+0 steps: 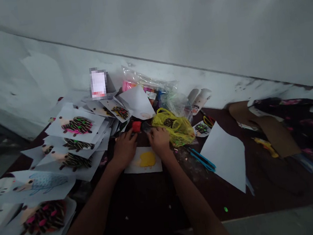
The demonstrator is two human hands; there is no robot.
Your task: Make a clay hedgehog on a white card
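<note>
A white card (130,167) with a yellow shape (147,159) lies on the dark table between my forearms. My left hand (125,147) is just past the card's upper left, its fingertips by a small red object (136,126). Across from it, my right hand (159,139) has its curled fingers at a dark, partly see-through item (145,126) beside the red one. What either hand grips is too small and dim to tell. A yellow plastic bag (182,130) holding dark strips touches the area right of my right hand.
Hedgehog pictures (76,125) are piled at the left. Blue-handled scissors (203,159) and a white sheet (228,154) lie at the right, with brown cardboard (277,137) farther over. Clear plastic packaging (173,102) and a lit, blurred screen (98,83) stand near the wall.
</note>
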